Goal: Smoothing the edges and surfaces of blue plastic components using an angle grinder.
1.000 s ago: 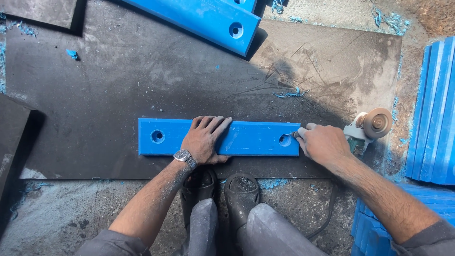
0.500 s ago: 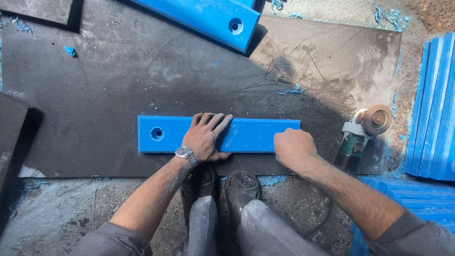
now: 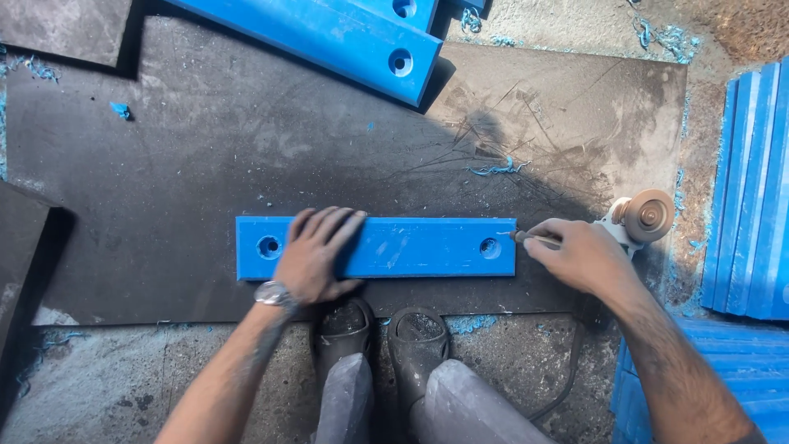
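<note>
The person is crouching over a dark mat spread on the ground, with the blue plastic bar lying flat across it, just ahead of their dark shoes. The left hand is pressing down on the bar, open and flat, fingers spread across its top face between the two drilled holes and nearer the left one. The right hand is closing around a small hand tool, whose tip is touching the bar's right end edge; what kind of tool it is, I cannot tell. Just beyond that hand an angle grinder is lying on the mat, not being held. Both holes in the bar are already looking bored and clean, and blue shavings are lying scattered about, so the heavier cutting seems done; the edge trimming at the right end seems to be what is going on now. More blue bars are waiting at the top, and stacked blue strips are sitting to the right.
</note>
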